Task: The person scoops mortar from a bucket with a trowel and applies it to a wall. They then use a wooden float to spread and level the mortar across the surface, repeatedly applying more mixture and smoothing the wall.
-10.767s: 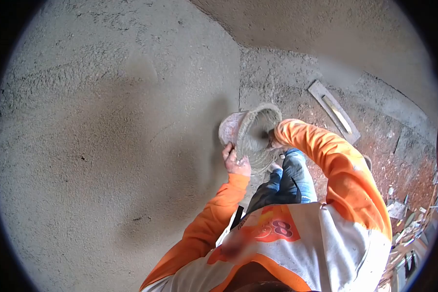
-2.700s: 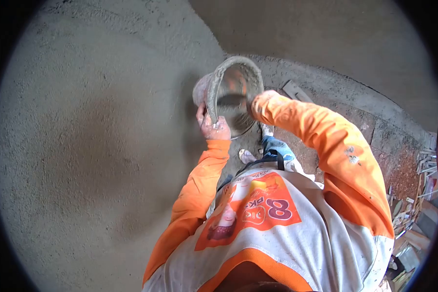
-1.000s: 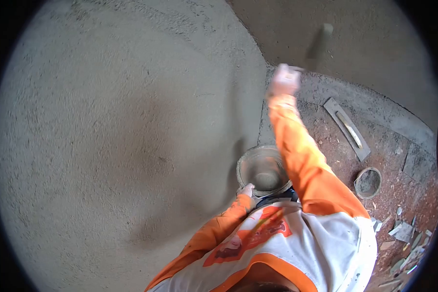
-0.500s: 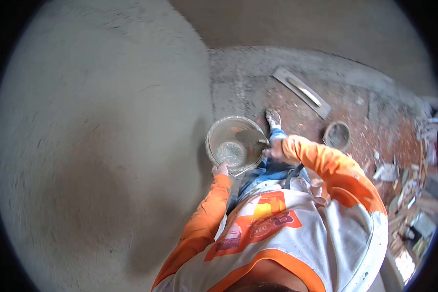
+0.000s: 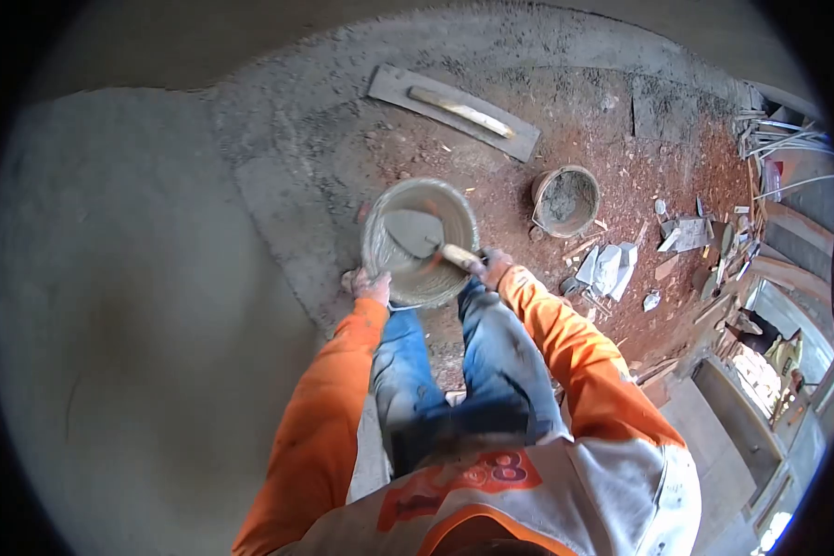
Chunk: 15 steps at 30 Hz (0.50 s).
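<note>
Left hand (image 5: pixel 369 285) grasps bucket (image 5: pixel 456 218) by its near-left rim; right hand (image 5: pixel 496 267) is closed round trowel (image 5: pixel 459 257) at the handle end, by the near-right rim. Bucket is in front of the legs, mouth up; can't tell if it rests on floor (image 5: pixel 306 185). Trowel blade is inside bucket. Risk: bucket could tip if left fingers slip on the smeared rim; blade could snag the wall if the wrist twists. Trowel's long axis slants, handle toward near-right rim, blade pointing far-left. Float (image 5: pixel 463 112) lies beyond bucket's far rim, small pail (image 5: pixel 541 190) off its right.
</note>
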{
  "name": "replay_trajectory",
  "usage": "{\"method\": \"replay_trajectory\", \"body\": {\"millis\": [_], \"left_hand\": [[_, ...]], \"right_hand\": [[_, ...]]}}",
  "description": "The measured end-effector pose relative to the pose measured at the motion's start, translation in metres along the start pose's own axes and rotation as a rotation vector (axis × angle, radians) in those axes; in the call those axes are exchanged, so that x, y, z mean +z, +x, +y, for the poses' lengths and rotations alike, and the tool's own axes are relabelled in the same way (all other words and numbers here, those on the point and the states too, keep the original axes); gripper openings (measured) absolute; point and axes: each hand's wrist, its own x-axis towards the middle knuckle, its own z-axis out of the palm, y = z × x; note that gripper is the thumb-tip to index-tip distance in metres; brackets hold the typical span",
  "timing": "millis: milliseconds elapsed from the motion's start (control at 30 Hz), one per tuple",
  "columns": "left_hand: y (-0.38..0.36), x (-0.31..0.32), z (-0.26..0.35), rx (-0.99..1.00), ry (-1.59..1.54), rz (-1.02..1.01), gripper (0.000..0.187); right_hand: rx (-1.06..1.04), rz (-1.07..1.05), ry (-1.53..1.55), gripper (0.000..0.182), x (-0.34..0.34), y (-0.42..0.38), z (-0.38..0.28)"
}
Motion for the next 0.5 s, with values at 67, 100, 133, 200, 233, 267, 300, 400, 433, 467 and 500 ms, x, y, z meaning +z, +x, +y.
{"method": "replay_trajectory", "body": {"millis": [67,100,133,200,233,267,300,400,433,467,500], "left_hand": [[0.051,0.086,0.002,0.043,-0.399,-0.099,0.031],[0.069,0.119,0.019,0.006,-0.329,-0.130,0.031],[0.084,0.147,0.042,-0.032,-0.255,-0.161,0.030],[0.112,0.214,0.052,-0.063,-0.492,-0.264,0.031],[0.127,0.252,0.041,0.140,-0.375,-0.204,0.031],[0.138,0.288,0.024,0.337,-0.246,-0.143,0.031],[0.138,0.304,0.027,0.348,-0.207,-0.140,0.029],[0.141,0.340,0.028,0.126,-0.387,-0.217,0.022],[0.143,0.350,0.020,0.029,-0.475,-0.235,0.020],[0.149,0.360,0.001,-0.015,-0.519,-0.237,0.019],[0.152,0.346,0.008,0.061,-0.441,-0.210,0.020]], "right_hand": [[0.108,0.058,-0.043,0.056,-0.003,0.074,0.084],[0.153,0.080,-0.134,0.056,-0.017,0.103,0.109],[0.194,0.027,-0.156,0.057,-0.033,0.136,0.138],[0.076,-0.028,-0.482,0.052,-0.059,0.228,0.206],[0.086,-0.042,-0.806,0.056,-0.088,0.261,0.199],[0.095,-0.059,-1.101,0.061,-0.118,0.293,0.189],[0.117,0.456,-0.609,0.064,-0.128,0.312,0.183],[-0.191,0.677,-0.487,0.055,-0.135,0.399,0.115],[-0.180,0.537,-0.567,0.054,-0.130,0.420,0.092],[-0.187,0.402,-0.649,0.052,-0.124,0.447,0.078],[-0.211,0.258,-0.795,0.047,-0.116,0.507,0.092]]}}
